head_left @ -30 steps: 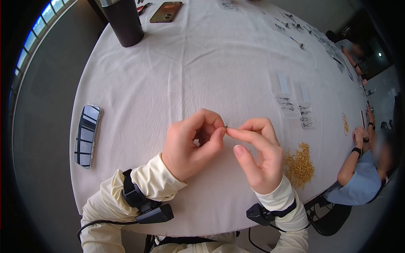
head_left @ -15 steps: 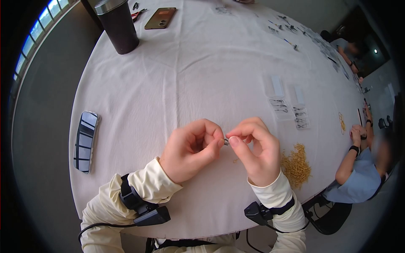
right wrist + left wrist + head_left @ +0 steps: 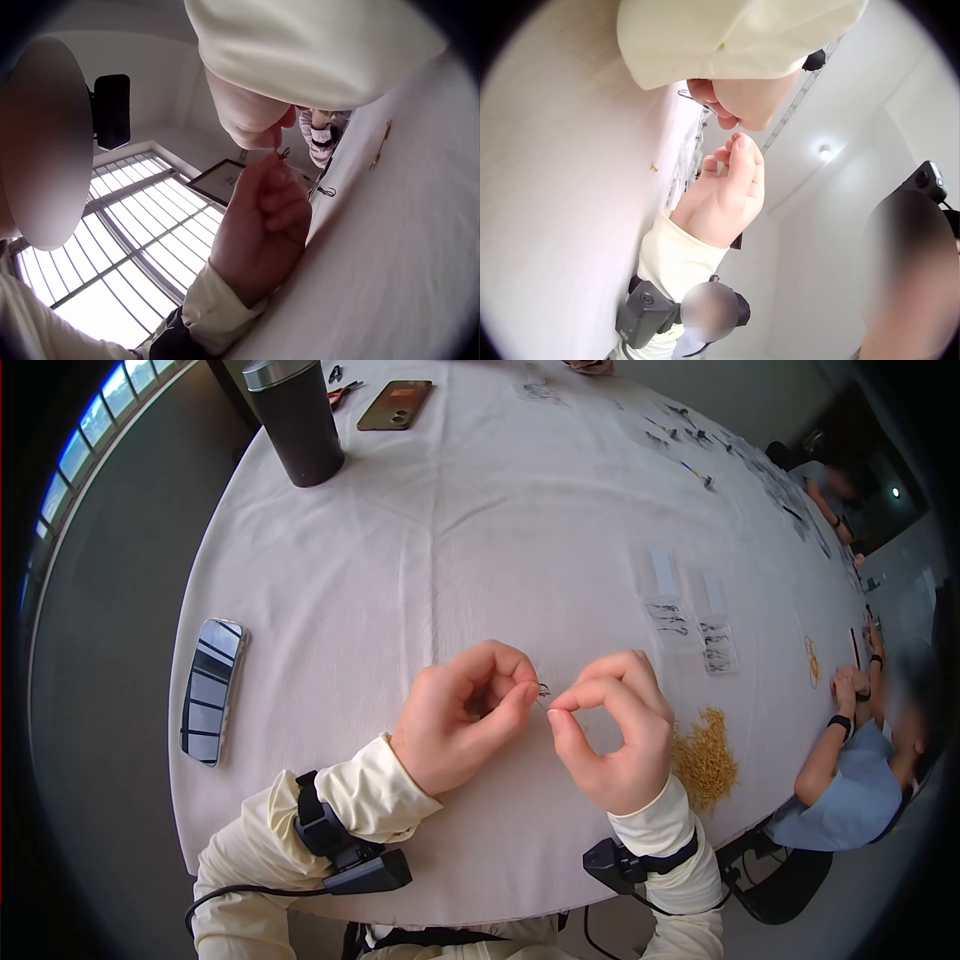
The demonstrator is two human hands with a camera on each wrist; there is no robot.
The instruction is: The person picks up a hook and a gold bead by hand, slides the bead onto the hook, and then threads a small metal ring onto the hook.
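In the head view my left hand (image 3: 465, 710) pinches a small dark fishing hook (image 3: 543, 689) between thumb and forefinger; its bends stick out past the fingertips. The same left hand (image 3: 262, 225) shows below the right one in the right wrist view, with a dark hook (image 3: 326, 192) jutting out beside it. My right hand (image 3: 620, 730) has thumb and forefinger tips together, pinching a thin piece that spans the small gap to the left fingertips. Its kind is too small to tell. A slim gold piece (image 3: 381, 146) lies on the cloth close by.
A heap of small gold pieces (image 3: 708, 760) lies right of my right hand. Beyond it are clear boxes (image 3: 672, 622) of hooks. A phone (image 3: 212, 690) lies at left, a dark tumbler (image 3: 298, 430) and second phone (image 3: 396, 406) farther back. Other people sit along the right edge.
The fingertips of both hands were together at the hook; now the right hand has drawn slightly right and down, and the hook shows above the left fingertips.
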